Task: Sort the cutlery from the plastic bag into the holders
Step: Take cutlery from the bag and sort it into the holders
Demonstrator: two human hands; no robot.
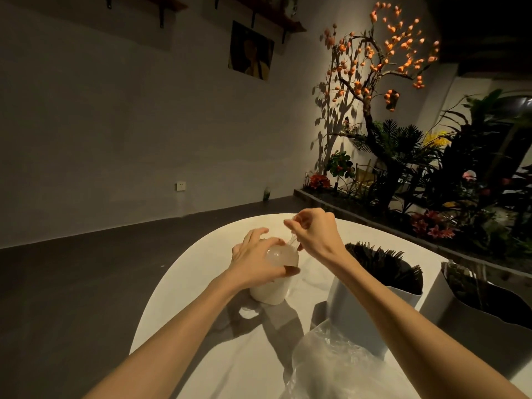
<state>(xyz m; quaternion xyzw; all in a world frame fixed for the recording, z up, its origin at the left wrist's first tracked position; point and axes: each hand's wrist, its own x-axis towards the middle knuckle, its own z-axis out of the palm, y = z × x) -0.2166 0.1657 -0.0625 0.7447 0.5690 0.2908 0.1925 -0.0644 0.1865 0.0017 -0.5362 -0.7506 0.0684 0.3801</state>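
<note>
Gripping the rounded white holder (270, 289) on the table (178, 298), the left hand (253, 260) steadies it; the right hand (313, 231) pinches what seems clear cutlery (291, 240) above. Crinkled plastic bag (339, 367) lies nearer.

Bare white table (184, 286) lies open left of the left hand (253, 262), while two white holders (357, 306) and a plastic bag (331, 367) crowd the space beneath the right hand (313, 231).

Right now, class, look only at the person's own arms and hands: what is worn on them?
Nothing shows on either: the left hand and right hand are bare, without gloves, visible rings or watch. Both forearms are bare all the way to the frame edge; no sleeve appears.
</note>
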